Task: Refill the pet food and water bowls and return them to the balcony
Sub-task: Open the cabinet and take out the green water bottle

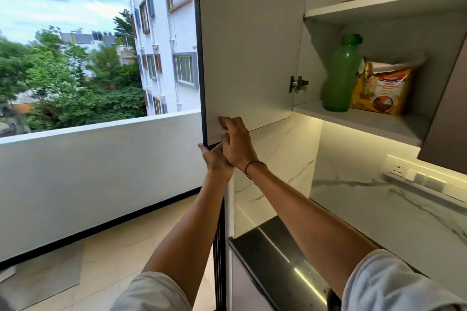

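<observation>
Both hands are up at the bottom corner of the open cupboard door [250,45]. My left hand [214,159] curls its fingers round the door's lower edge, and my right hand [236,142], the one with a dark band at the wrist, lies against the inner face just above it with fingers loosely spread, gripping nothing that I can see. With the door swung wide, the lower shelf [366,121] shows what I need: a green bottle [340,76] standing upright and, just beside it on the right, a yellow bag of pet food [381,88] leaning back. Neither has been taken down. No bowls are in view, neither on the marble counter [379,209] below nor on the balcony floor [113,247] to my left, so I can't tell where they are. I judge the job barely begun: fetching, filling and carrying back all remain.
</observation>
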